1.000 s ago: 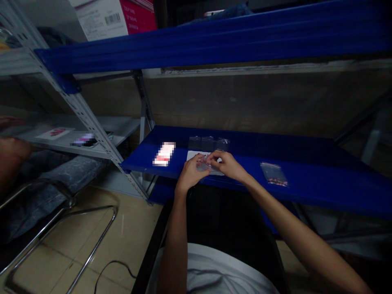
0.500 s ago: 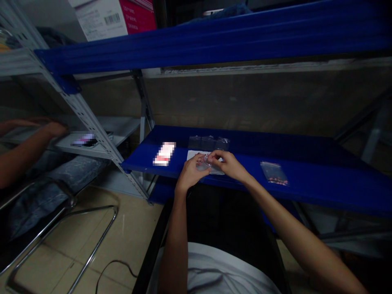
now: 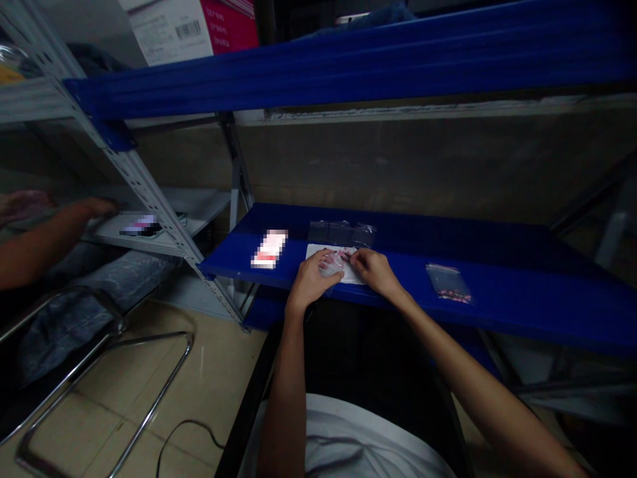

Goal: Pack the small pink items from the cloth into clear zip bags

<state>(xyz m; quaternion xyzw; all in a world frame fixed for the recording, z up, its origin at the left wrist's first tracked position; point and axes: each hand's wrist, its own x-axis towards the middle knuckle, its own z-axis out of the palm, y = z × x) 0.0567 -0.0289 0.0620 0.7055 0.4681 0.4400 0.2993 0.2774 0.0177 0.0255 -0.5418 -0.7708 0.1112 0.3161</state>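
Grip of left hand (image 3: 309,282) holds clear bag (image 3: 331,267) over white sheet (image 3: 354,277). Right hand (image 3: 377,269) has fingers bunched at small reddish pieces (image 3: 344,255) on that sheet; can't tell if any is pinched. Risks: left loosens, thin bag could slip; right brushes pieces, they could scatter across blue shelf (image 3: 517,289). Second bag (image 3: 449,282) lies apart, rightward.

Clear bag (image 3: 330,268) over white sheet (image 3: 352,275), reddish bits (image 3: 344,254) alongside
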